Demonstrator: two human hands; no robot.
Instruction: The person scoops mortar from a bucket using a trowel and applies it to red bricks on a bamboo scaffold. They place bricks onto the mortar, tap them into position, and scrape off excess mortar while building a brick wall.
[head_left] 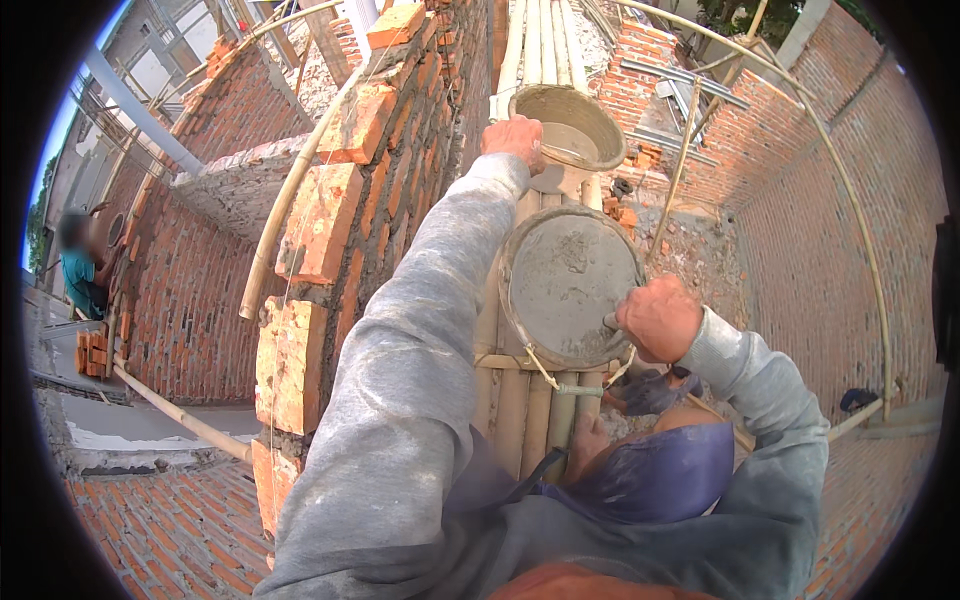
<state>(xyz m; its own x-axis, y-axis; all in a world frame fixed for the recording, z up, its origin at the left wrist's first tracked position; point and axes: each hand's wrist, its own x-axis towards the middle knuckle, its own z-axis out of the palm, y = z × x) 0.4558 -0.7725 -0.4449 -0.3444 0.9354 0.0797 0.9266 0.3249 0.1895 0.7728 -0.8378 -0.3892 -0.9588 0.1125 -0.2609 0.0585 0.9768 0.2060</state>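
Observation:
My left hand (513, 143) is stretched forward and closed at the near left edge of the far bucket (605, 128). That bucket is coated in dried mortar, stands tilted and has a little wet grey mortar in the bottom. Nearer to me, a second bucket (508, 262) is filled almost to the rim with grey mortar (565, 285). Its rope handle with a green grip (580, 390) hangs over the near side. At its right rim my right hand (660, 318) is a fist around a mortar-grey tool handle (611, 321); the rest of the tool is hidden.
The buckets rest on bamboo poles (510, 420). Along my left runs an unfinished brick wall (325, 225) with a taut string and a bamboo pole (290, 210). A person (80, 265) in teal works far left. Brick rubble (700, 250) lies below right, beside upright bamboo (680, 165).

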